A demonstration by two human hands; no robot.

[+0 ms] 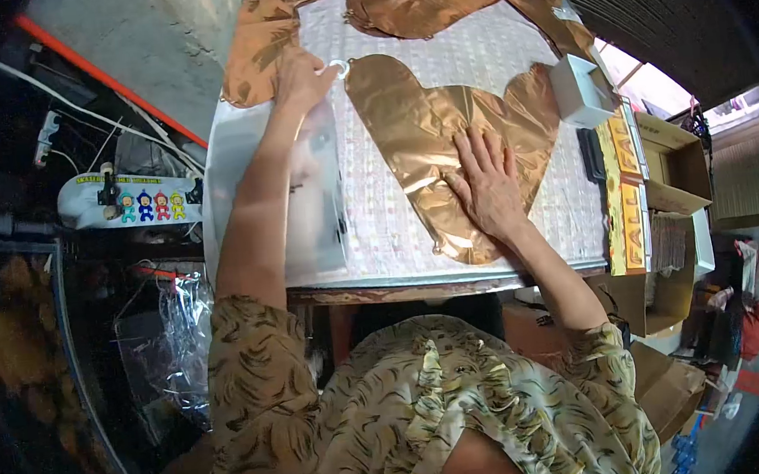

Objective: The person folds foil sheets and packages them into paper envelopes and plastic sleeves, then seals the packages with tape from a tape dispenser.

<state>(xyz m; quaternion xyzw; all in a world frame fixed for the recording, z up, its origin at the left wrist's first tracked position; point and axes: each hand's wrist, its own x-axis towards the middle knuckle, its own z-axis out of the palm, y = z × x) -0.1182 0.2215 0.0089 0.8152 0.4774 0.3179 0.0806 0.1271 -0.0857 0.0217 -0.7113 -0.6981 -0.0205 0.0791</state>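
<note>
A flat, uninflated copper-coloured foil balloon [389, 129] lies on the table, with small tabs at its corners. My right hand [487, 184] rests flat on its lower part, fingers stretched out. At the balloon's upper left corner, my left hand [300, 81] pinches a small white ring [342, 68] between thumb and finger, right at the corner tab. Another piece of copper foil [256, 55] lies just beyond and beside my left hand. More crumpled foil [423, 2] spreads along the far side of the table.
The table [388, 227] has a patterned cover and a clear sheet at left. On its right stand a small white box [580, 89], a dark flat object [591, 155] and yellow printed packaging [628, 200]. Open cardboard boxes [672, 160] are farther right; a skateboard deck [131, 199] is at left.
</note>
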